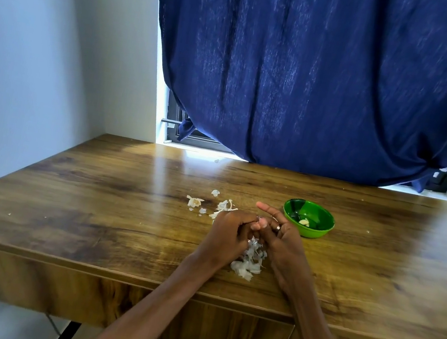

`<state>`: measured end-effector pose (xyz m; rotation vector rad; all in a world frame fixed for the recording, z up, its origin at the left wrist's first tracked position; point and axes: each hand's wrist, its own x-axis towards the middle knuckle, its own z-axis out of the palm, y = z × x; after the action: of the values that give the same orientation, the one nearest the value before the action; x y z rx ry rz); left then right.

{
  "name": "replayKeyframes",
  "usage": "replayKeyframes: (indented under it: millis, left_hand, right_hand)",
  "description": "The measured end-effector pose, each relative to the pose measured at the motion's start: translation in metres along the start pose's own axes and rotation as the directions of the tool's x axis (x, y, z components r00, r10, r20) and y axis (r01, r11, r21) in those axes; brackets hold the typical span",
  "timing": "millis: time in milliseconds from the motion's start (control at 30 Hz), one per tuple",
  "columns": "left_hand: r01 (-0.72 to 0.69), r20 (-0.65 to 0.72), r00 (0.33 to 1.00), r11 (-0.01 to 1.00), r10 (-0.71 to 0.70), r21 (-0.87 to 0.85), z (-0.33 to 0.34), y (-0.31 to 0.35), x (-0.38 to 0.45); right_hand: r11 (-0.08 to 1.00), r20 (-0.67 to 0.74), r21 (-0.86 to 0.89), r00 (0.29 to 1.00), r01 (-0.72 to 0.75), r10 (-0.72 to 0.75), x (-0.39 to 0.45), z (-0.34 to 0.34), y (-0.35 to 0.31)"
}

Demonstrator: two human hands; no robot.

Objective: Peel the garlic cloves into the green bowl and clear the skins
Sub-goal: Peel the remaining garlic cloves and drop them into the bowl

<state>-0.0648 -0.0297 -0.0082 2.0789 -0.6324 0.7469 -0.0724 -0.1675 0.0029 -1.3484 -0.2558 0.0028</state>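
Working close together over the brown wooden table (pixel 124 197), both hands meet at the fingertips, and between them something small seems to be pinched, most likely a garlic clove, though it is too hidden to be sure. The left hand (pixel 228 233) has its fingers (pixel 246 220) curled inward toward that spot; the right hand (pixel 283 237), wearing a ring, curls most of its fingers the same way while one finger (pixel 266 207) sticks out straight. Just under and behind the fingers lies a heap of white papery garlic skins (pixel 248 264), with more loose flakes (pixel 210 205) scattered just beyond the left fingers. The small round green plastic bowl (pixel 320 231) sits near the right fingers, a little farther out, holding one pale peeled clove (pixel 305 222). A clove should be firm and small, a bit slick once bared, so it wants a steady pinch at its sides while a nail lifts skin from the root end. Those skins look feather-light and brittle; gathering them will likely need a sweeping cupped palm rather than pinching, since a breath could scatter them.
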Motion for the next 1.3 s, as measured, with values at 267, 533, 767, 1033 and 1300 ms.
replayKeyframes:
  millis: [267,533,767,1033,1300]
  left_hand:
    - [-0.055,-0.002,0.998,0.994,0.056,0.098,0.001,-0.003,0.001]
    - [-0.091,0.003,0.996,0.980,0.092,0.178,0.002,0.000,0.000]
    - [-0.051,-0.038,0.998,0.988,0.057,0.147,0.007,0.000,0.000]
    - [0.029,-0.193,0.981,0.997,-0.015,0.066,0.003,0.001,-0.002]
    - [0.068,-0.198,0.977,0.995,-0.083,-0.080,0.002,0.006,-0.003]
  right_hand:
    - [0.994,0.031,-0.108,0.999,0.019,-0.015,0.002,-0.007,0.005]
    - [0.980,0.010,-0.183,0.997,0.073,-0.073,0.003,-0.008,0.010]
    - [0.969,-0.056,-0.183,0.982,0.167,-0.180,0.006,-0.004,0.011]
    - [0.963,-0.061,-0.202,0.980,0.176,-0.192,0.004,-0.003,0.009]
    - [0.959,-0.072,-0.224,0.979,0.172,-0.192,0.004,-0.006,0.011]
